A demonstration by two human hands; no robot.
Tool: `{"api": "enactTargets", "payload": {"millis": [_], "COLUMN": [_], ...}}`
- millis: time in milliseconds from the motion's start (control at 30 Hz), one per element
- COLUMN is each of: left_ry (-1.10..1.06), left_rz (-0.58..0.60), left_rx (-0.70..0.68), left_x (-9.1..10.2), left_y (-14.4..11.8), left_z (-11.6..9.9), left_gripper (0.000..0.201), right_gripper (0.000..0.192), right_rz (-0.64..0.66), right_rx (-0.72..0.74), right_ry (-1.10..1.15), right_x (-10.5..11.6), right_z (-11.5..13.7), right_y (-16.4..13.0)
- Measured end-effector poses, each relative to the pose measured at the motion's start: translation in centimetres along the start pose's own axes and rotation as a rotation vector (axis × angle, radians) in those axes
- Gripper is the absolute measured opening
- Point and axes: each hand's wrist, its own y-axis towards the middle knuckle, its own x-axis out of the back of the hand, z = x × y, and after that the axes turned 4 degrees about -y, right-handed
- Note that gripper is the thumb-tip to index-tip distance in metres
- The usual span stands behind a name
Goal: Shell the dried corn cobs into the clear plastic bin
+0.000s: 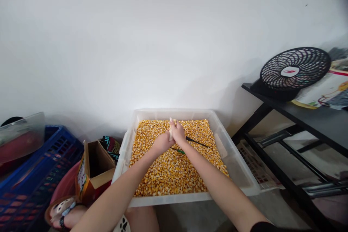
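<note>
My left hand [162, 142] and my right hand [178, 132] meet above the far half of a clear plastic tub [168, 199]. Both are closed around a pale, whitish piece that looks like a corn cob [171, 135]; the fingers cover most of it. Loose yellow corn kernels [171, 177] spread thickly across the tub beneath my hands. A thin black tool [198, 142] lies on the kernels just right of my right hand. Beside it a green part [180, 151] shows under my wrists; whether the two are one tool I cannot tell.
A white wall rises behind the tub. To the right, a black shelf frame [274, 107] carries a black fan [295, 69] and a printed bag [326, 88]. At left stand an open cardboard box [102, 181], a reddish basin [63, 185] and a blue crate [40, 166].
</note>
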Motion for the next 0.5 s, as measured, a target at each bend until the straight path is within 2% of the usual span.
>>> {"api": "enactTargets", "payload": {"millis": [167, 333, 500], "left_ry": [-0.105, -0.303, -0.155], "left_rz": [0.071, 0.154, 0.117], "left_rx": [-0.086, -0.101, -0.149], "left_x": [-0.3, 0.5, 0.9], "left_y": [0.3, 0.6, 0.9], "left_z": [0.4, 0.5, 1.2], "left_gripper": [0.015, 0.02, 0.025], "right_gripper": [0.046, 0.049, 0.049], "right_rz": [0.062, 0.134, 0.175], "right_rx": [0.06, 0.019, -0.02], "right_ry": [0.027, 0.144, 0.32], "right_x": [-0.4, -0.5, -0.1], "right_z": [-1.4, -2.0, -1.5], "right_y": [0.7, 1.6, 1.7]}}
